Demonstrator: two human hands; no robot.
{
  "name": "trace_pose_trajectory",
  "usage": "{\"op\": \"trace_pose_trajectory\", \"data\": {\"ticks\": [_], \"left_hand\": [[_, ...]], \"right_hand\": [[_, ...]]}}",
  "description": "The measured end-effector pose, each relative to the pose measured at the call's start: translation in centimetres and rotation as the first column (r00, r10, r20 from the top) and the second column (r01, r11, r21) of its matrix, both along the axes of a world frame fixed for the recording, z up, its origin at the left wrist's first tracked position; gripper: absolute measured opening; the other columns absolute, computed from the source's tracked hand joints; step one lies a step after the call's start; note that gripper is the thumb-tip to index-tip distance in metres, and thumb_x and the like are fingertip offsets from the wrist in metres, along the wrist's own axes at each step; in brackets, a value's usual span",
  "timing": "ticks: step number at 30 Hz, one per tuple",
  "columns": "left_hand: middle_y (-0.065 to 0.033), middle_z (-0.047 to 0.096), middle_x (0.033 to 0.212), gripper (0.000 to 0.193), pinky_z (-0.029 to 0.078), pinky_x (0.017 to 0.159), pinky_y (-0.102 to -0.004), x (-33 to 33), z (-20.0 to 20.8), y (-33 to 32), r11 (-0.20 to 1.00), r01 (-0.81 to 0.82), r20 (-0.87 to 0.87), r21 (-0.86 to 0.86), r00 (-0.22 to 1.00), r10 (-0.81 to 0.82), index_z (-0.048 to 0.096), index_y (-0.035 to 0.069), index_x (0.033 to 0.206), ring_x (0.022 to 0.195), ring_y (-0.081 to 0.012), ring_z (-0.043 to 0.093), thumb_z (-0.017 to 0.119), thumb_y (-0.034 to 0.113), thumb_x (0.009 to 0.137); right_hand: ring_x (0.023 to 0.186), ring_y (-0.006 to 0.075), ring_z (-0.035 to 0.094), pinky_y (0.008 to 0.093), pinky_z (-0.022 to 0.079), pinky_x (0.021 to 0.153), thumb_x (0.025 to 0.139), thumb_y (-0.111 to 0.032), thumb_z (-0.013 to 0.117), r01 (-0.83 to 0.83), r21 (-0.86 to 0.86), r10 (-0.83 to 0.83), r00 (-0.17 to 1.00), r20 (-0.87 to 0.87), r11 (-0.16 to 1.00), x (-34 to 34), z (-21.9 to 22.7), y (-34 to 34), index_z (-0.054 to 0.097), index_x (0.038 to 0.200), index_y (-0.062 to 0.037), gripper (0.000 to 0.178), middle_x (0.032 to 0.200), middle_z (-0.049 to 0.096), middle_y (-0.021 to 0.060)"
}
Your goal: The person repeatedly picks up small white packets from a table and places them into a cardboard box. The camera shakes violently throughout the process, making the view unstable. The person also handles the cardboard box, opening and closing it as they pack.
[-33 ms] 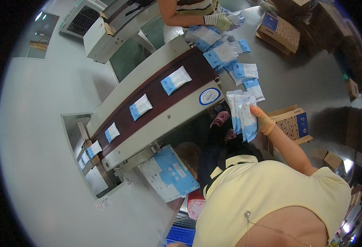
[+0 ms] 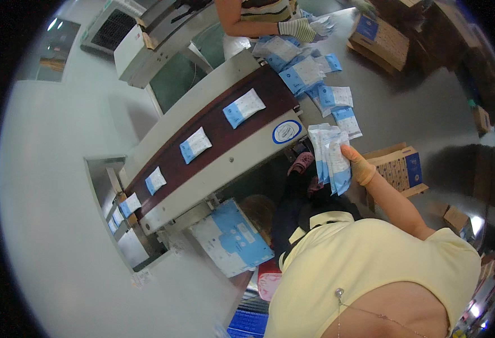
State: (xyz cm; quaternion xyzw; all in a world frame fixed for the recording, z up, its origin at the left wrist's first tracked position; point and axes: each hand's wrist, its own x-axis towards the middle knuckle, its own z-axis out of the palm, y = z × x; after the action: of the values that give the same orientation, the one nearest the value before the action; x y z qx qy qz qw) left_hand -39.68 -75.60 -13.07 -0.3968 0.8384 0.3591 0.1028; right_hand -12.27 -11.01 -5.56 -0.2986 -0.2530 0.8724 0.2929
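My right hand (image 2: 360, 165), in an orange glove, is closed round a stack of flat white-and-blue packets (image 2: 332, 155). The stack is held fanned out in front of my body, near the end of a conveyor belt (image 2: 213, 115). My left hand is not in view. Single packets lie spaced along the dark red belt, the closest one (image 2: 244, 108) near its table end. Beyond the belt's end, a loose heap of similar packets (image 2: 303, 74) spreads over a metal table (image 2: 388, 107).
Across the heap, a co-worker's striped-gloved hand (image 2: 298, 29) is at the packets. An open carton (image 2: 396, 172) stands right of my hand; another carton (image 2: 379, 42) is at the far right. A blue-and-white bag (image 2: 233, 236) hangs below the belt.
The packets on the belt have shifted slightly up and right, toward the table. A bit of skin at the lower edge is gone from view. My right hand hardly moves.
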Motion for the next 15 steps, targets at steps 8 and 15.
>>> {"op": "trace_pose_trajectory", "data": {"ticks": [8, 15], "left_hand": [[-0.0166, 0.056, 0.123, 0.037, 0.042, 0.095, -0.0391, -13.1, -3.1, 21.4, 0.827, 0.539, -0.244, 0.16, 0.833, -0.496, 0.059, 0.003, 0.117, 0.105, -0.0282, 0.055, 0.05, 0.027, 0.09], [-0.0144, 0.052, 0.127, 0.055, 0.042, 0.096, -0.0418, -27.1, 0.3, 57.4, -0.243, 0.708, 0.001, -0.663, -0.324, -0.946, 0.047, 0.007, 0.127, 0.118, -0.0326, 0.048, 0.07, 0.012, 0.077]], "right_hand": [[0.111, 0.0249, 0.058, 0.0393, 0.049, 0.095, 0.074, -0.054, 0.072, 0.114, -0.048, -0.113, 0.993, 0.02, 0.992, -0.2, 3.2, -2.3, 0.039, 0.137, -0.0056, 0.086, 0.123, 0.057, 0.0127], [0.117, 0.0206, 0.052, 0.0369, 0.044, 0.1, 0.069, -0.049, 0.079, 0.027, 0.136, -0.038, 0.996, 0.075, 0.99, 3.5, 2.1, -2.5, 0.035, 0.14, -0.0047, 0.094, 0.131, 0.051, 0.0093]]}}
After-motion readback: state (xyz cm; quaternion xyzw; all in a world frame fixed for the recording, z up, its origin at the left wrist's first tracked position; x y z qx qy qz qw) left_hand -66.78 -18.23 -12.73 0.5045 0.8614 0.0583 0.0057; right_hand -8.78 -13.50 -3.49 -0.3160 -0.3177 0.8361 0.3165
